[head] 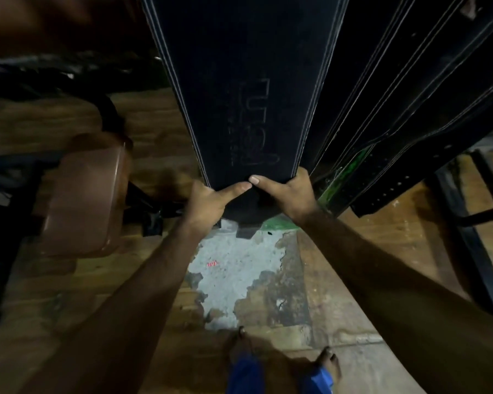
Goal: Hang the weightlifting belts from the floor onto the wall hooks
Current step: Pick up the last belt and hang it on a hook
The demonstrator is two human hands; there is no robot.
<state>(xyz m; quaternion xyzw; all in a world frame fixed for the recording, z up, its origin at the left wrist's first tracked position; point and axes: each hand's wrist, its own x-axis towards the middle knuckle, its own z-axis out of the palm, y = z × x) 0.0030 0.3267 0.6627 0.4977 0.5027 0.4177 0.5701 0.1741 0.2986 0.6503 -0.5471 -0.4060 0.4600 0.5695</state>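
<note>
Fingers of the left hand [208, 200] and right hand [291, 199] clench the lower end of a wide black weightlifting belt [239, 95], thumbs meeting on its face; it hangs from above, beside other hung belts [404, 109]. Its hook is out of view, so seating is uncertain: releasing early could drop it to the floor [239, 268]

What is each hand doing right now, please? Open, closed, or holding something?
Left hand: closed, gripping the lower end of the wide black belt.
Right hand: closed, gripping the same belt end, thumb on its front.
</note>
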